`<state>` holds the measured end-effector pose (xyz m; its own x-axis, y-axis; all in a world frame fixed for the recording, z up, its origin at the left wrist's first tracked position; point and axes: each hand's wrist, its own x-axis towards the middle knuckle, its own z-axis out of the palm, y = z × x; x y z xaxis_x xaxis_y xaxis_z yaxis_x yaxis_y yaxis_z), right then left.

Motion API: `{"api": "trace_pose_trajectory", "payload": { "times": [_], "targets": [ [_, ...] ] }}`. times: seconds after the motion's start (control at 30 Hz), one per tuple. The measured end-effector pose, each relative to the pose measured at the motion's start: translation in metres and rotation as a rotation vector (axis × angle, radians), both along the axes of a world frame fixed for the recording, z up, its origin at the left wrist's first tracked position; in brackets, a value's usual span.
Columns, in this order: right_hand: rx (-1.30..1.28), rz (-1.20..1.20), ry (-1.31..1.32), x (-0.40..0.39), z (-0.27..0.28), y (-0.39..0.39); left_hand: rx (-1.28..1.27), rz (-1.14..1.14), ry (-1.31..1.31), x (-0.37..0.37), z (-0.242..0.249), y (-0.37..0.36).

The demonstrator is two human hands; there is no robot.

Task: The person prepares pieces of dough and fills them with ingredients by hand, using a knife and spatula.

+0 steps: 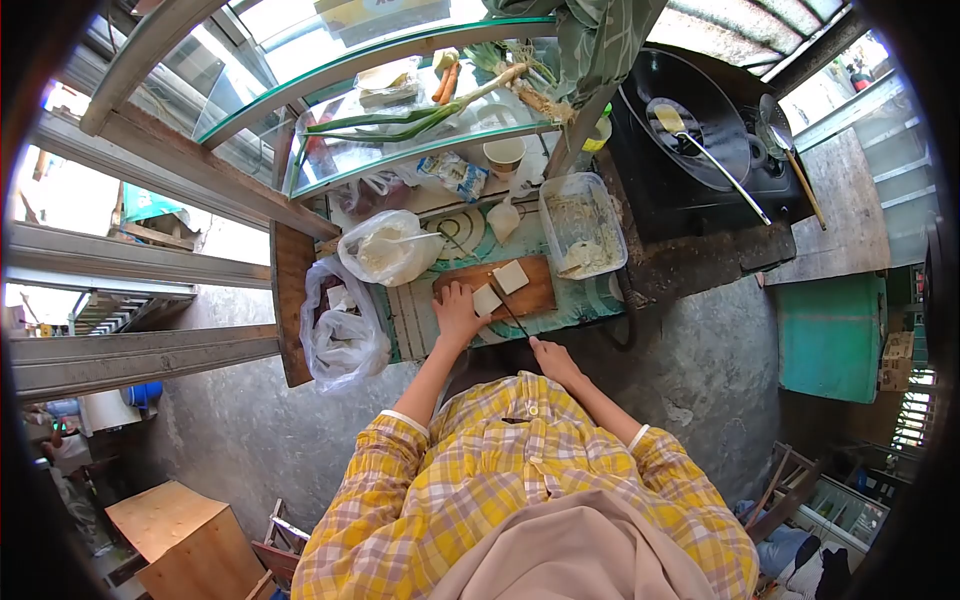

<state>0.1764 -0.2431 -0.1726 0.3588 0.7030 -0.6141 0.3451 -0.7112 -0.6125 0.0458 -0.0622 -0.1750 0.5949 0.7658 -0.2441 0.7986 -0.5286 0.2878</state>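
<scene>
My left hand [460, 314] rests on a small wooden cutting board [538, 288], its index finger and thumb against the edge of a white square block [487, 300] that looks like tofu. A second white block [511, 276] lies just up and to the right. With my right hand [556, 360], closed round the handle, I hold a knife [512, 313]. Its thin blade reaches up between the two blocks; whether it touches either is too small to tell. Right of the board stands a clear plastic tub [582, 215] with pale batter-like residue inside.
Left of the board sit a plastic bag of white contents with a spoon [388, 247] and another plastic bag [343, 345]. A glass shelf [430, 150] holds spring onions [420, 120] above a paper cup [504, 154]. A wok [690, 120] with a ladle sits on the stove at right.
</scene>
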Motion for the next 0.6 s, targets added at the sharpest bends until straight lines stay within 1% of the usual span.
{"api": "trace_pose_trajectory", "payload": {
  "times": [0.23, 0.4, 0.6],
  "targets": [
    [0.026, -0.019, 0.033, 0.0, -0.006, -0.002, -0.094, 0.042, -0.048, 0.0, -0.008, 0.002],
    [0.037, -0.021, 0.023, 0.001, -0.006, -0.002, -0.063, 0.036, 0.026, 0.004, -0.012, 0.003],
    [0.041, -0.023, 0.02, 0.002, -0.015, -0.004, -0.111, 0.049, 0.058, 0.006, 0.002, 0.005]
  ]
}}
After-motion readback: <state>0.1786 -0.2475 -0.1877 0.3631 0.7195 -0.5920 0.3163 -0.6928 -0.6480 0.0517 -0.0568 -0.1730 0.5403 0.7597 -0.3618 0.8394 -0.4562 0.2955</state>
